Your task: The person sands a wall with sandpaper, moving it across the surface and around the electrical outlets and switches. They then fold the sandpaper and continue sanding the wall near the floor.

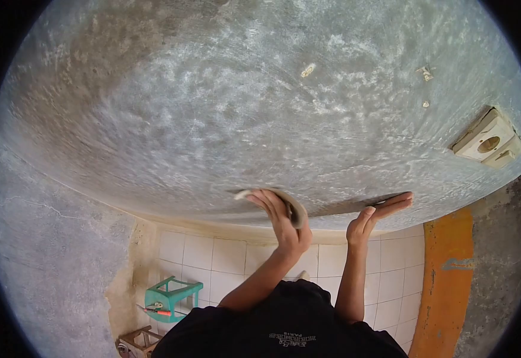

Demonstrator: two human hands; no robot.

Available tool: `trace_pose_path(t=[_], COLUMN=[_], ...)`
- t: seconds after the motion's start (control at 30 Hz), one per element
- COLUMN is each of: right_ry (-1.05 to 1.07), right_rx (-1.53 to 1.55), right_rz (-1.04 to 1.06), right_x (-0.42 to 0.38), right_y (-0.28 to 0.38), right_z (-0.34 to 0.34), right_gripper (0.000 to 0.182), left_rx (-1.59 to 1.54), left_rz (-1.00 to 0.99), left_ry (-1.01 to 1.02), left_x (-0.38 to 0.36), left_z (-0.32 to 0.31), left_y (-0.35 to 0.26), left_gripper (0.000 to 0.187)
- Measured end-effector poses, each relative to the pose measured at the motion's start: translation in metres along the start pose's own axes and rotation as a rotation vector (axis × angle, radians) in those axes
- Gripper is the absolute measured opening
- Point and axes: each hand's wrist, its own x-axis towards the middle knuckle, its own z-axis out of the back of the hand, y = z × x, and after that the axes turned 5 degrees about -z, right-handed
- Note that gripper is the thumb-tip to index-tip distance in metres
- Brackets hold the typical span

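My left hand presses a curled sheet of what looks like sandpaper against the grey plastered wall. Its fingers lie over the sheet, and one edge bends away from the wall beside the palm. To the right, my right hand rests on the same wall with its fingers stretched out flat and the thumb apart; nothing shows in it. The wall surface around both hands is mottled with pale, scuffed patches.
A socket box juts from the wall at right. Pale wall plugs stick out higher up. On the tiled floor stand a green stool bearing a red-handled tool, and a wooden stool. An orange strip runs at right.
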Motion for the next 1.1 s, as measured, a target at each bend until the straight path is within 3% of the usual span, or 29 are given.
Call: trace_pose_path(t=[0.13, 0.2, 0.3, 0.57, 0.67, 0.77, 0.87, 0.97, 1.07, 1.1], right_ry=[0.009, 0.016, 0.034, 0.028, 0.040, 0.062, 0.072, 0.088, 0.097, 0.102], right_rx=[0.003, 0.019, 0.034, -0.019, -0.041, -0.048, -0.047, -0.043, -0.036, -0.026], right_rz=[0.001, 0.002, 0.007, 0.024, 0.027, 0.030, 0.034, 0.021, 0.014, 0.008], right_x=[0.000, -0.001, -0.003, -0.002, -0.006, -0.007, -0.006, -0.009, -0.008, -0.008], right_y=[-0.001, -0.001, -0.003, -0.005, -0.009, -0.014, -0.016, -0.017, -0.018, -0.018], right_z=[0.000, 0.001, 0.005, 0.005, 0.006, 0.008, 0.009, 0.012, 0.013, 0.012], right_gripper=[0.086, 0.087, 0.087, 0.079, 0.080, 0.081, 0.082, 0.083, 0.084, 0.084], left_rx=[0.073, 0.165, 0.112, 0.025, 0.128, 0.133, 0.115, 0.149, 0.173, 0.200], left_rz=[-0.016, -0.114, -0.053, -0.013, -0.110, -0.110, -0.093, -0.065, -0.127, -0.143], left_ry=[-0.040, -0.001, 0.143, -0.030, 0.040, 0.270, 0.250, 0.017, -0.102, -0.055], left_x=[0.015, -0.020, -0.066, 0.029, 0.000, -0.075, -0.075, 0.006, 0.043, 0.037], left_z=[0.004, -0.015, -0.029, 0.018, 0.003, -0.027, -0.026, 0.003, 0.020, 0.017], left_y=[0.000, 0.030, 0.039, -0.010, 0.010, 0.048, 0.047, 0.013, -0.002, 0.003], left_gripper=[0.082, 0.083, 0.084, 0.076, 0.076, 0.074, 0.073, 0.071, 0.070, 0.073])
